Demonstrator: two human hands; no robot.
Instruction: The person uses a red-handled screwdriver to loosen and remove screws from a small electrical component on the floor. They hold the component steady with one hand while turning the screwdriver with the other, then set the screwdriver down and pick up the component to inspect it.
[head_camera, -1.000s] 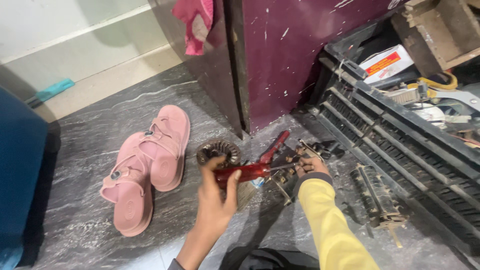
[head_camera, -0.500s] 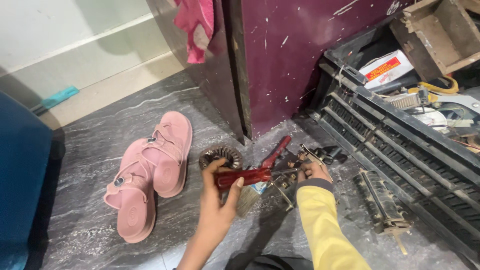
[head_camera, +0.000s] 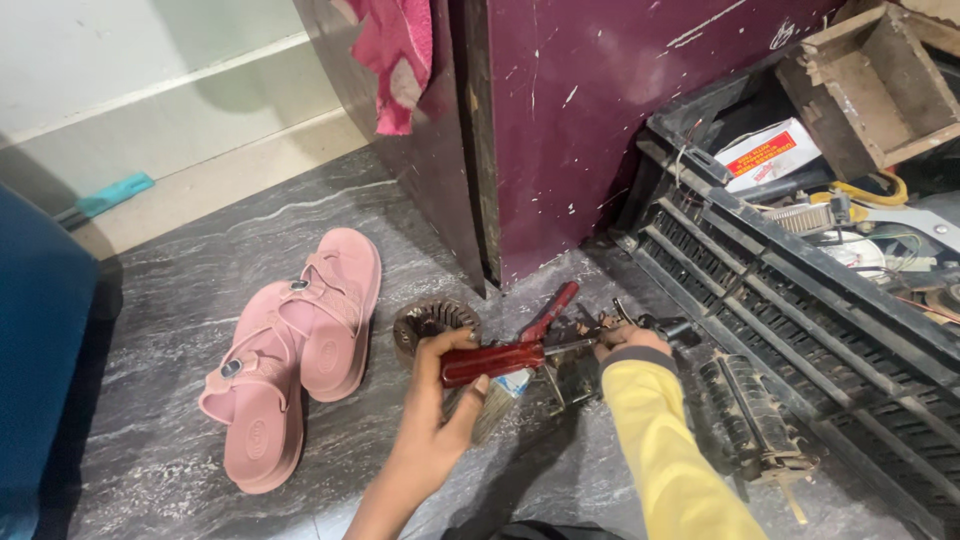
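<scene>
Head view, floor-level work on a dark marbled floor (head_camera: 170, 330).

Left hand (head_camera: 430, 420): grip clamped around the red handle of a screwdriver (head_camera: 490, 360), thumb on top, fingers wrapped below. The shaft runs toward 3 o'clock, its tip meeting a small metal part (head_camera: 590, 335) at frame centre.

Right hand (head_camera: 625, 340), in a yellow sleeve (head_camera: 670, 450): grip closed on that metal part, steadying it against the floor. Exact finger placement is hidden by the knuckles.

Change over the last second: the screwdriver handle sits flatter and lower than before, and the left hand has shifted slightly toward 6 o'clock. The right hand has stayed on the part. Judgement: the tool is now lined up with the part and under steady pressure, so driving or prying is under way, not positioning.

Surroundings:
- Red-handled pliers (head_camera: 550, 312) lie just beyond the screwdriver, toward 12 o'clock.
- A round toothed metal ring (head_camera: 430, 320) sits at 10 o'clock of the left hand, near it.
- A pair of pink sandals (head_camera: 300, 350) lies at 9 o'clock, well apart.
- A maroon cabinet (head_camera: 600, 110) stands at 12 o'clock, with a pink cloth (head_camera: 400, 60) hanging on it.
- A black slatted grille (head_camera: 800, 300) lies at 3 o'clock.
</scene>
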